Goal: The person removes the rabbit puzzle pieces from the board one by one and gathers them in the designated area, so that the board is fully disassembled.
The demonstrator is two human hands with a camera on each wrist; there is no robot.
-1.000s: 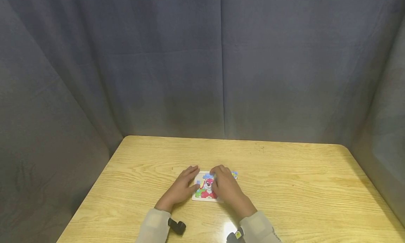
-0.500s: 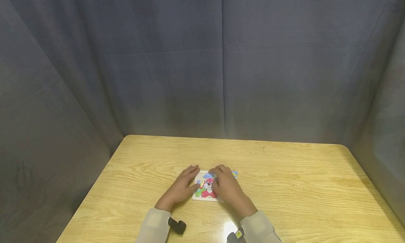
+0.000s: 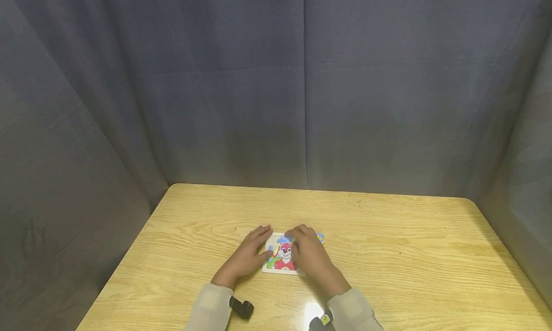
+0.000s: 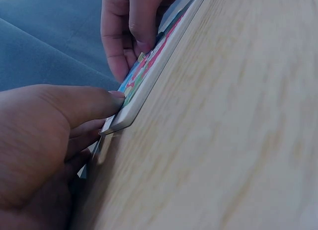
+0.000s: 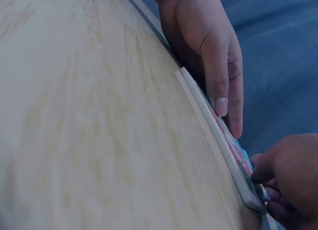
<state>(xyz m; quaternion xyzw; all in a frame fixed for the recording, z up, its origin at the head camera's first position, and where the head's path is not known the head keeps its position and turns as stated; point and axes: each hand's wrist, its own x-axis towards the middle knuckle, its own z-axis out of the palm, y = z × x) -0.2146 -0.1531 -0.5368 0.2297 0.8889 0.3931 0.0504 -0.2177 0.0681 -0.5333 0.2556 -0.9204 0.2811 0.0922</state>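
Note:
A small jigsaw puzzle [image 3: 284,262] with a red cartoon animal lies flat in a pale tray frame [image 3: 280,271] on the table. My left hand [image 3: 246,256] rests at its left side, fingers straight along the edge, the thumb [image 4: 94,102] touching the top near the corner. Over the puzzle's right part, my right hand [image 3: 312,254] has curled fingers and seems to pinch a puzzle piece, mostly hidden by the hand. Beyond that hand, a blue and yellow piece [image 3: 321,237] shows. In the right wrist view, the right fingertips are at the puzzle's surface [image 5: 231,143].
The wood-grain table [image 3: 409,273] extends to both sides and behind the puzzle. Dark grey curtains [image 3: 233,106] stand at the back and both sides. Each wrist wears a black camera mount [image 3: 242,309] by a light sleeve [image 3: 209,308].
My right thumb and fingers have shifted slightly over the puzzle, uncovering a little more of the animal's face. The left hand has stayed in place.

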